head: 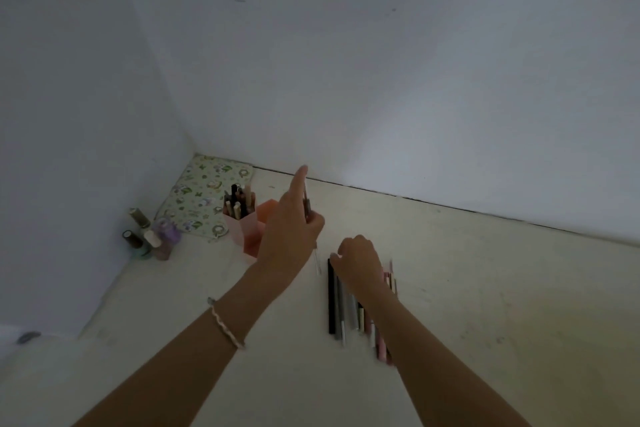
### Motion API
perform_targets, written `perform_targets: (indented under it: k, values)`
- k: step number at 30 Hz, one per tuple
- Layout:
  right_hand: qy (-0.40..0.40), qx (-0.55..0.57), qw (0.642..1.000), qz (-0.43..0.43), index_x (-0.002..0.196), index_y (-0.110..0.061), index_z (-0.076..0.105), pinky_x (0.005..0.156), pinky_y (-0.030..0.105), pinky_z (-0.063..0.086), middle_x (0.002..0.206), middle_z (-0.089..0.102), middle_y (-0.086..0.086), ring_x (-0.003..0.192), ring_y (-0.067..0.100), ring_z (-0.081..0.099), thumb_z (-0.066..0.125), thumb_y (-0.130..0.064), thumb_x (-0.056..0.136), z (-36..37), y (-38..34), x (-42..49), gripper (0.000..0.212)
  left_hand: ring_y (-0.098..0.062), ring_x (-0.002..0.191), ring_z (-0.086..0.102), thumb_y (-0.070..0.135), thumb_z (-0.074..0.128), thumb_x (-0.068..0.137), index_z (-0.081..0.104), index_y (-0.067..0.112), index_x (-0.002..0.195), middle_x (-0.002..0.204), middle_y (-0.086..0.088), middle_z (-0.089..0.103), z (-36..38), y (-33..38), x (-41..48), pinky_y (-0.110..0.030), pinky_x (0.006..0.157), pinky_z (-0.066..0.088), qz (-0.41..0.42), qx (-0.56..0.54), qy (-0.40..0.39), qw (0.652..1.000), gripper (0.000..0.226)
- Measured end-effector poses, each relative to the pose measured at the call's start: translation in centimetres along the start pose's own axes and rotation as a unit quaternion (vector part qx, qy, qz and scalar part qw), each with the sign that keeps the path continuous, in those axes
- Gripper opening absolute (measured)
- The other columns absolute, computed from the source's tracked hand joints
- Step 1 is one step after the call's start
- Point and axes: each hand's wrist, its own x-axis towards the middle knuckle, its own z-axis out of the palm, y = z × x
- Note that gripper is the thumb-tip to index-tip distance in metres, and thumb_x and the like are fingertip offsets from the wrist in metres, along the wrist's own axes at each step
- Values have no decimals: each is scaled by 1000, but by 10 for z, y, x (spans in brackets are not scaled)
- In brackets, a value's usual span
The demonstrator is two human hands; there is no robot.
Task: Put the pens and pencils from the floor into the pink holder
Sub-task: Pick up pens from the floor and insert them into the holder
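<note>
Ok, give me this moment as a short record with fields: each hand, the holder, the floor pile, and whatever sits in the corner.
left hand: raised beside the holder, gripping one pen
right hand: down on the floor pile, grip unclear
pink holder: upright, several pens already in it
floor pile: pens and pencils side by side
corner: patterned pouch, small bottles

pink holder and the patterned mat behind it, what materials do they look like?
Pink holder: likely hard plastic, matte; flat straight walls, crisp edges, no glare. A deeper coral section adjoins it, same look.
Patterned mat: thin and flat with a printed cartoon design and rounded corner; could be fabric or soft plastic, too dim to tell.
</note>
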Motion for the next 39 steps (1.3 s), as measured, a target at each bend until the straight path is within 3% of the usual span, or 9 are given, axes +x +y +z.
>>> perform_targets:
  k: [3, 7, 11, 17, 24, 28, 31, 35, 39]
  values:
    - [-18, -82, 996, 3, 98, -8, 63, 88, 33, 46, 107, 58, 7, 101, 23, 54, 53, -39, 93, 13, -1, 2, 32, -3, 62, 60, 6, 62, 87, 30, 33, 143, 75, 8, 55, -17, 9, 5, -9, 52, 48, 33, -51, 38, 997, 70]
    - [-10, -69, 998, -3, 81, -12, 55, 77, 30, 41, 96, 54, 6, 95, 22, 53, 50, -29, 91, 24, -5, 4, 21, -9, 68, 66, 2, 61, 85, 36, 35, 135, 91, 12, 53, -34, 5, 8, -19, 53, 56, 49, -75, 87, 992, 65]
    - [-6, -104, 994, -23, 83, -10, 60, 70, 30, 41, 93, 54, 5, 87, 22, 54, 50, -26, 87, 27, -12, 5, 20, 4, 71, 65, 0, 63, 83, 37, 37, 134, 90, 17, 55, -46, -4, 17, -6, 51, 48, 35, -91, 130, 987, 68]
    - [-8, -2, 998, 59, 76, -10, 46, 61, 28, 38, 88, 41, 3, 75, 19, 48, 54, -24, 88, 32, -17, 7, 20, 2, 71, 66, 2, 61, 86, 36, 32, 138, 89, 18, 55, -42, -7, 19, -7, 51, 49, 50, -90, 120, 987, 65]
    - [11, 39, 999, 37, 79, -9, 50, 62, 29, 44, 82, 54, 5, 68, 16, 50, 51, -23, 92, 20, -6, 9, 20, -3, 73, 66, 3, 62, 87, 35, 35, 138, 93, 14, 55, -28, -8, 17, -11, 53, 52, 64, -95, 104, 988, 66]
    - [92, 76, 992, 25, 83, -7, 54, 55, 30, 40, 71, 60, 7, 62, 24, 56, 52, -22, 92, -30, -18, 21, 17, 2, 73, 65, 5, 60, 90, 37, 31, 140, 90, 16, 55, -39, -5, 25, -6, 55, 50, 67, -88, 140, 984, 60]
    - [200, 190, 961, -5, 83, -12, 53, 51, 24, 37, 68, 59, 0, 57, 15, 53, 54, -21, 95, -78, -40, 30, 14, 3, 67, 64, 7, 58, 93, 40, 25, 139, 86, 15, 57, -69, -7, 41, -5, 58, 50, 69, -63, 223, 970, 53]
    - [305, 332, 888, -93, 95, -20, 59, 63, 15, 47, 77, 62, -7, 67, 6, 59, 56, -20, 97, -117, -79, 28, 4, -7, 71, 67, 16, 54, 96, 36, 27, 140, 99, 1, 66, -105, -26, 50, -17, 62, 54, 64, -13, 302, 951, 49]
    - [347, 387, 840, -160, 107, -17, 62, 70, 5, 45, 86, 65, -7, 77, 1, 62, 57, -16, 96, -118, -106, 23, 12, -12, 79, 67, 16, 53, 99, 38, 22, 142, 109, -6, 67, -99, -53, 42, -25, 64, 56, 71, 89, 276, 954, 46]
